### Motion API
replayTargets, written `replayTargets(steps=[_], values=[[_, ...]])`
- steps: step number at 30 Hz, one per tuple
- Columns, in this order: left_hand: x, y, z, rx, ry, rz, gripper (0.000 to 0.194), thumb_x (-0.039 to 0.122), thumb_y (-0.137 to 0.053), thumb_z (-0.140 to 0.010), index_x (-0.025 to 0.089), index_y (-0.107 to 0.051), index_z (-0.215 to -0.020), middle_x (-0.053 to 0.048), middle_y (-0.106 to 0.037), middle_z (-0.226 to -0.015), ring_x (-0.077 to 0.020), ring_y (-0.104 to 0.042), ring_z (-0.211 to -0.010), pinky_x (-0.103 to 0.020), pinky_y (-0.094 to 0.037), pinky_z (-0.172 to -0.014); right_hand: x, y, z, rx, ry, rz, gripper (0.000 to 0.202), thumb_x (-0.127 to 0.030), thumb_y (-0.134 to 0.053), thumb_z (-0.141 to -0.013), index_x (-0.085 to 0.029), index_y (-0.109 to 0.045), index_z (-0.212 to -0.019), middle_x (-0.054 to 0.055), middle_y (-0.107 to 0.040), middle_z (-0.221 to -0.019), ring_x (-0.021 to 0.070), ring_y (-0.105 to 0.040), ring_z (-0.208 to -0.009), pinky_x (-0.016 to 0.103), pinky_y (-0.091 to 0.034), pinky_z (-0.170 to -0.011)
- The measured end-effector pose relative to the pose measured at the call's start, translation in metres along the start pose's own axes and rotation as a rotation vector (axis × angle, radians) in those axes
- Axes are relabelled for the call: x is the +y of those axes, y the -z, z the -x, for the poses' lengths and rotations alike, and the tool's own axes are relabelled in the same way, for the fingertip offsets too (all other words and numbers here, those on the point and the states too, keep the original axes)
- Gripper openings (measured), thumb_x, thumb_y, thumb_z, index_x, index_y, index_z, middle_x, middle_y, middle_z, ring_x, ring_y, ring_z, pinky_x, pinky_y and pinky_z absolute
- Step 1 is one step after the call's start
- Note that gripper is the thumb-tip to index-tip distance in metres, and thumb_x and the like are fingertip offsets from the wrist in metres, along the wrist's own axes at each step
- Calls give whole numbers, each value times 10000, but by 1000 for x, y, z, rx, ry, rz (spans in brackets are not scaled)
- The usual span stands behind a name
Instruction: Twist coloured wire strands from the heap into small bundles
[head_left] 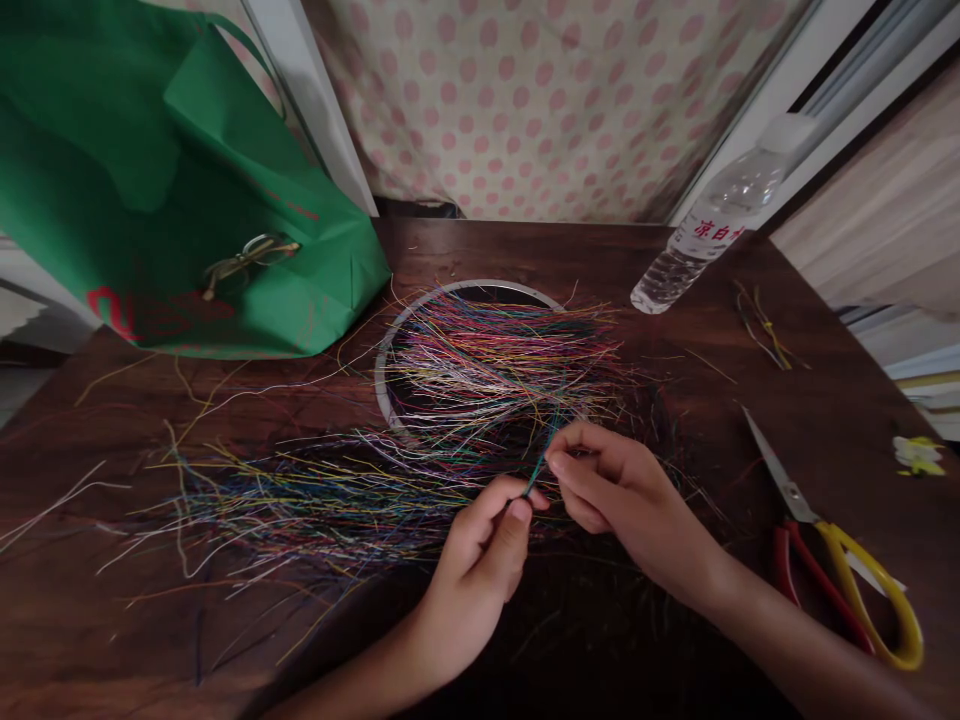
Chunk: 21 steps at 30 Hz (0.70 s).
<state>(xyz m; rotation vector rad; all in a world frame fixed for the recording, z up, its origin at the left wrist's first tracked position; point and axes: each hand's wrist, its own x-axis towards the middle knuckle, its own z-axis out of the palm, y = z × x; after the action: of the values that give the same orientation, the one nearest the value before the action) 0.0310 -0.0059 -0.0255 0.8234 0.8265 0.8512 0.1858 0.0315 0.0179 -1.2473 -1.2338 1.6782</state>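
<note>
A thin green wire runs between my two hands at the front of the table. My left hand pinches its lower end between thumb and forefinger. Higher up, the fingertips of my right hand close on the same strand. Just beyond them a pile of many-coloured wires lies across a round grey-rimmed plate or tray. To the left, a second loose heap of coloured wires spreads over the wood and reaches behind my left hand.
A green bag stands at the back left of the dark wooden table. At the back right is a clear water bottle. Scissors with red and yellow handles lie at the right, near a small wire bundle.
</note>
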Motion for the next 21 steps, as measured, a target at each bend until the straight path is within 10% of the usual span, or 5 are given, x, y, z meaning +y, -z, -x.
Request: replayTargets(steps=[21], values=[[4, -3, 3, -30, -8, -84, 168, 331, -379, -975, 205, -490, -985, 106, -279, -509, -46, -216, -396, -156, -207, -370, 3, -7, 5, 129, 214, 330, 109, -220, -521, -877, -181, -558, -782, -17, -616, -649, 85, -555, -573, 205, -413, -501]])
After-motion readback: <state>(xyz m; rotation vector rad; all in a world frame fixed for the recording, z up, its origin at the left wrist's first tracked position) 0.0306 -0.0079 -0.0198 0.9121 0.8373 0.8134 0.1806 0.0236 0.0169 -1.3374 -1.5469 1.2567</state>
